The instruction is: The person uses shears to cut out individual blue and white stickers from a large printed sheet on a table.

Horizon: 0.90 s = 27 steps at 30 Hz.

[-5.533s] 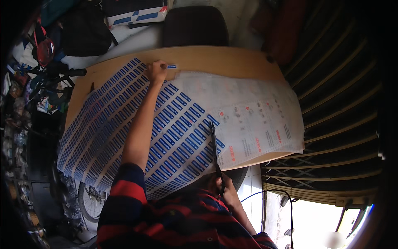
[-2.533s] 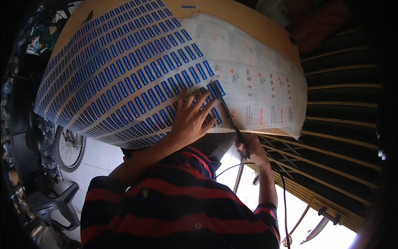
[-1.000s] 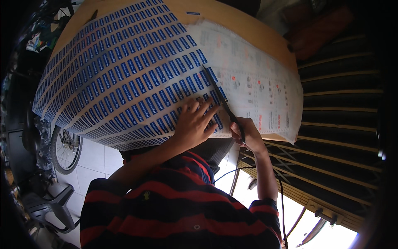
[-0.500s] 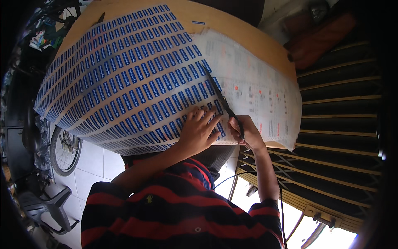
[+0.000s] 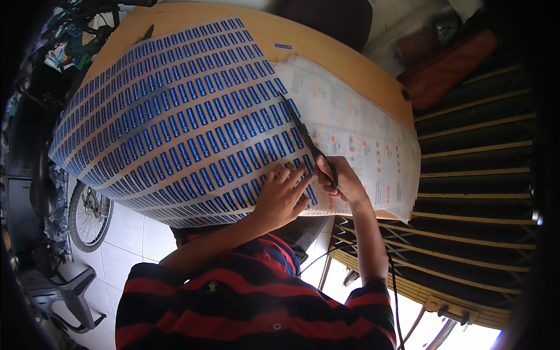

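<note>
A large sheet of blue rectangular labels in rows [image 5: 175, 128] covers much of the table. My left hand [image 5: 280, 198] lies on it near its right front corner, fingers spread. My right hand [image 5: 348, 182] grips the handles of dark scissors [image 5: 304, 133], their long blades pointing away from me and slanting left along the sheet's right edge. The tip reaches the outermost column of labels. Whether the blades are parted is hard to make out. Under and to the right of the label sheet lie whitish translucent printed sheets [image 5: 373, 157].
A single blue label strip [image 5: 283, 46] lies on the wooden table [image 5: 245, 13] beyond the sheets. A dark pointed object [image 5: 149, 32] rests at the far left edge. Folding slatted gate [image 5: 472, 173] stands right, bicycle wheel [image 5: 91, 216] and dark chair [image 5: 73, 297] left.
The view has shifted slightly, so the table sits lower. My right hand and the scissors have moved a little forward and left against the sheet. My left hand keeps its place on the labels.
</note>
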### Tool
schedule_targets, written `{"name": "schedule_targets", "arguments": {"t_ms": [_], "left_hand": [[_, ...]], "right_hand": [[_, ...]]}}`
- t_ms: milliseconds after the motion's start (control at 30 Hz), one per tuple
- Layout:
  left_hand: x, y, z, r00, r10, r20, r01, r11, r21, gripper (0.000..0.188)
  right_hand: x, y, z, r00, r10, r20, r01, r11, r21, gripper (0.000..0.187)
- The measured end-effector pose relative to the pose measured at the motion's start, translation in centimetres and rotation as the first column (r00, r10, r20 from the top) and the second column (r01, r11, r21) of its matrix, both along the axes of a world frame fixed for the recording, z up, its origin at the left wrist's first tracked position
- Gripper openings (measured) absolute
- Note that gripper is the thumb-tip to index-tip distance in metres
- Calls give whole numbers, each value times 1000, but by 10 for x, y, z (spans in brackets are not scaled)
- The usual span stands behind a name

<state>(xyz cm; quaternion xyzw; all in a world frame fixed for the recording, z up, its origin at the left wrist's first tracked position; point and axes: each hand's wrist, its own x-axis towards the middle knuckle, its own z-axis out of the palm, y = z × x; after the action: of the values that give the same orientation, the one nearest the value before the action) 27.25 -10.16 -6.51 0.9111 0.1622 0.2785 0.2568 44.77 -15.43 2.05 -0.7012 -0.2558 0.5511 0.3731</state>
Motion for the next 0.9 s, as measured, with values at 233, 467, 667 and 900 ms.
{"name": "schedule_targets", "arguments": {"t_ms": [233, 467, 667, 900], "left_hand": [[-1, 2, 1, 1000, -5, -1, 5, 1000, 4, 47], [-2, 3, 3, 1000, -5, -12, 5, 1000, 2, 49], [-3, 3, 3, 1000, -11, -23, 11, 1000, 7, 50], [-4, 4, 6, 999, -16, -42, 16, 1000, 16, 50]], "right_hand": [[-1, 16, -4, 1000, -4, -1, 4, 1000, 21, 59], [-8, 31, -2, 996, -57, -71, 60, 997, 46, 59], [-3, 43, -4, 999, -30, -29, 31, 999, 26, 61], [1, 62, -6, 999, -23, -45, 26, 999, 46, 63]]}}
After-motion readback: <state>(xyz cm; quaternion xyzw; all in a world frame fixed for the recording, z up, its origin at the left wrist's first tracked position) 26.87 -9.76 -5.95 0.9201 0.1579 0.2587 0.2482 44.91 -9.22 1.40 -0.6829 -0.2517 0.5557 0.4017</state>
